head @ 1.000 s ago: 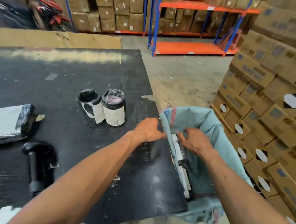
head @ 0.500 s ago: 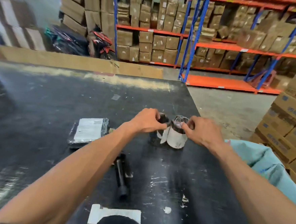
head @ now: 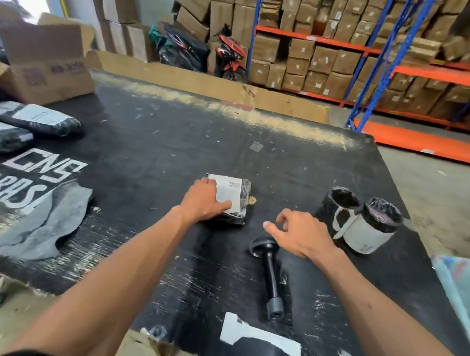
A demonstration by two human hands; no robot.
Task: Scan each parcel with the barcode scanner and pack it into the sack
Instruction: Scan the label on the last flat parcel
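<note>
Several parcels lie on the black table (head: 152, 144), whose left part bears large white painted letters; "CNS" reads plainly, and the line nearer looks like "BAS", cut off by a grey sheet (head: 41, 220). A cardboard box (head: 44, 61) at the far left carries dark print too blurred to read. At the right edge a corner of the pale blue sack (head: 462, 288) shows, well apart from the parcel in hand.

Two black-wrapped parcels (head: 26, 124) with white labels rest at the far left. Two black-lined round tubs (head: 364, 223) with white labels stand touching each other at the right.

The small block parcel (head: 234, 197) sits mid-table under the left hand (head: 204, 203), whose fingers lie over its left part with the thumb pressing its near side. It is wrapped in glossy black film with a white shipping label on top; the print is too small to read. It is probably light and fairly stiff, though the film may be slippery, so a grip across its opposite sides should suit, leaving the label uncovered for scanning.

The barcode scanner (head: 268, 274) lies untouched, head toward the far side. The right hand (head: 296, 235) hovers over its head, fingers loosely curled, holding nothing.
</note>
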